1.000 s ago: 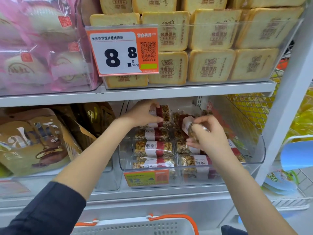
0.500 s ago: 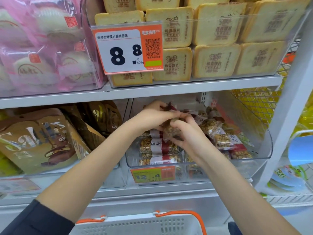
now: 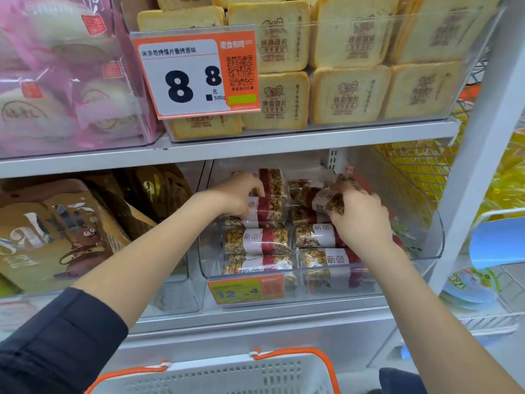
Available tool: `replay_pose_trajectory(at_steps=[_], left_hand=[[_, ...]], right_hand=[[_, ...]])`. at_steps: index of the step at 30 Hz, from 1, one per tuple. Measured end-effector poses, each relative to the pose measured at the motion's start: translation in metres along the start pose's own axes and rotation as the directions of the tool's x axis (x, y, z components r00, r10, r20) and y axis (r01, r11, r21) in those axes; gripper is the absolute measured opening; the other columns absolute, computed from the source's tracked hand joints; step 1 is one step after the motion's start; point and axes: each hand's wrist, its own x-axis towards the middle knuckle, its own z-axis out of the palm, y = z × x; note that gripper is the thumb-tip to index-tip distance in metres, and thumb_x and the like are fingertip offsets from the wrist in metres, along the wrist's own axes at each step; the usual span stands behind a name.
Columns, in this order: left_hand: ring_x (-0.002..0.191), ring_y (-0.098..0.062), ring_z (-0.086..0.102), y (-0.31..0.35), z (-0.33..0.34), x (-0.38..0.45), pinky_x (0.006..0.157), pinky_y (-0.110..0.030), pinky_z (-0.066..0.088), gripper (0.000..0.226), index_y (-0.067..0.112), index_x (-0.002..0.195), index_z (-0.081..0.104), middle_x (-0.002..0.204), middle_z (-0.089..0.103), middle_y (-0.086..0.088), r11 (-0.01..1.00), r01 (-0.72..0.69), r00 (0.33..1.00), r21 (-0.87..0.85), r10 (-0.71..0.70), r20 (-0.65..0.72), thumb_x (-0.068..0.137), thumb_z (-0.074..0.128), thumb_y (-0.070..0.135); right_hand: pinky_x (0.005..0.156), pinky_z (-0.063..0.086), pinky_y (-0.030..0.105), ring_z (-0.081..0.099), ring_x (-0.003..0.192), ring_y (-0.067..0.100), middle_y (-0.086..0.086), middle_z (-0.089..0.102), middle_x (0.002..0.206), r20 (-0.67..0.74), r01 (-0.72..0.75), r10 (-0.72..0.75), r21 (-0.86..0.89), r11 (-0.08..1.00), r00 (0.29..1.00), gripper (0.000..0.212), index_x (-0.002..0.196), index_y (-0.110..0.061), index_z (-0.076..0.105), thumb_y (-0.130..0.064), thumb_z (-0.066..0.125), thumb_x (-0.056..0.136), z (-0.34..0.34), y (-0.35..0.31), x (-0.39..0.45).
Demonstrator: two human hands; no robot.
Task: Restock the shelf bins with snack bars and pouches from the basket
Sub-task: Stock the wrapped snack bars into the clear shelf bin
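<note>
A clear plastic shelf bin (image 3: pixel 431 240) on the lower shelf holds two rows of nut snack bars (image 3: pixel 257 241) in clear wrappers with red and white bands. My left hand (image 3: pixel 237 196) reaches into the bin's left row and grips a snack bar (image 3: pixel 265 209) near the back. My right hand (image 3: pixel 360 220) is over the right row, fingers closed on another snack bar (image 3: pixel 326 200) held tilted above the stack. A white basket (image 3: pixel 221 373) with orange handles sits below at the bottom edge; its contents are hidden.
Brown pouches (image 3: pixel 56 231) fill the bin to the left. The upper shelf carries toast-slice packs (image 3: pixel 349 95) behind a price tag (image 3: pixel 196 75) and pink bags (image 3: pixel 56 81). A white upright post (image 3: pixel 477 155) stands at right, with a wire rack beyond it.
My hands were together at the bin's middle half a second ago; they have since separated, the left to the left row, the right to the right row with a bar.
</note>
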Motion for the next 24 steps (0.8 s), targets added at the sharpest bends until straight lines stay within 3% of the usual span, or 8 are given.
replay_pose_trajectory(at_steps=[6,11,14,16,18,21,22,24], left_hand=[[0.100,-0.013,0.052,-0.005,0.002,-0.001,0.078,-0.021,0.041,0.059,0.015,0.124,0.057,0.117,0.055,-0.002,0.999,0.004,1.000,-0.039,-0.004,0.022,0.070,0.079,0.003],[0.101,-0.017,0.053,-0.003,0.004,-0.002,0.081,-0.027,0.047,0.048,0.015,0.113,0.057,0.116,0.056,-0.004,0.999,0.013,0.998,-0.044,-0.015,-0.060,0.072,0.078,0.002],[0.106,-0.015,0.048,0.000,0.002,-0.006,0.087,-0.028,0.044,0.052,0.017,0.116,0.053,0.118,0.049,0.002,0.999,0.012,0.998,-0.042,-0.014,-0.056,0.071,0.079,0.010],[0.104,-0.013,0.051,0.007,-0.003,-0.013,0.087,-0.026,0.044,0.046,0.019,0.113,0.054,0.117,0.053,0.003,0.981,0.028,0.988,-0.193,-0.057,-0.144,0.074,0.079,0.021],[0.097,-0.013,0.060,0.023,-0.009,-0.027,0.083,-0.026,0.049,0.033,0.018,0.108,0.058,0.111,0.061,0.000,0.853,0.049,0.975,-0.519,-0.154,-0.162,0.082,0.071,0.034],[0.092,-0.021,0.069,0.049,-0.011,-0.041,0.080,-0.034,0.057,0.036,0.012,0.113,0.056,0.111,0.064,-0.005,0.429,0.132,0.988,-0.894,-0.128,0.085,0.089,0.061,0.038],[0.090,-0.022,0.070,0.053,-0.011,-0.041,0.078,-0.036,0.058,0.032,0.014,0.110,0.058,0.108,0.066,-0.005,0.366,0.130,0.990,-0.921,-0.098,0.101,0.088,0.062,0.037],[0.092,-0.020,0.069,0.055,-0.012,-0.037,0.078,-0.034,0.057,0.031,0.016,0.108,0.059,0.105,0.069,-0.005,0.413,0.097,0.992,-0.905,-0.118,0.052,0.085,0.066,0.037]], right_hand=[[0.086,0.046,0.031,0.057,0.108,0.025,0.006,0.062,0.121,-0.058,-0.060,0.100,0.480,0.875,0.993,0.043,0.128,-0.017,0.055,-0.022,0.064,0.087,-0.019,0.008,0.004],[0.078,0.040,0.019,0.055,0.097,0.010,-0.003,0.061,0.114,0.064,-0.082,0.054,0.637,0.767,0.996,0.049,0.128,-0.018,0.057,-0.019,0.073,0.082,-0.023,0.001,-0.007],[0.085,0.047,0.026,0.059,0.103,0.013,-0.001,0.062,0.118,0.089,-0.115,0.074,0.686,0.718,0.993,0.050,0.127,-0.019,0.057,-0.019,0.074,0.081,-0.022,0.000,-0.009],[0.089,0.047,0.030,0.058,0.105,0.015,-0.001,0.061,0.119,0.064,-0.139,0.132,0.698,0.702,0.989,0.055,0.130,-0.018,0.053,-0.022,0.074,0.080,-0.025,-0.001,-0.010],[0.084,0.043,0.026,0.054,0.102,0.012,-0.005,0.057,0.114,-0.008,-0.104,0.150,0.684,0.722,0.989,0.061,0.134,-0.019,0.047,-0.023,0.075,0.080,-0.025,-0.007,-0.015],[0.084,0.043,0.022,0.055,0.104,0.008,-0.012,0.054,0.110,-0.078,0.023,0.042,0.692,0.722,0.996,0.055,0.130,-0.021,0.050,-0.028,0.074,0.081,-0.021,-0.032,-0.030],[0.085,0.045,0.019,0.055,0.104,0.005,-0.014,0.055,0.110,-0.077,0.072,-0.025,0.698,0.712,0.997,0.051,0.128,-0.023,0.052,-0.030,0.072,0.082,-0.019,-0.041,-0.035],[0.086,0.044,0.010,0.054,0.101,-0.001,-0.019,0.056,0.109,-0.039,0.140,-0.156,0.686,0.714,0.987,0.042,0.125,-0.024,0.058,-0.033,0.068,0.085,-0.016,-0.051,-0.040]])
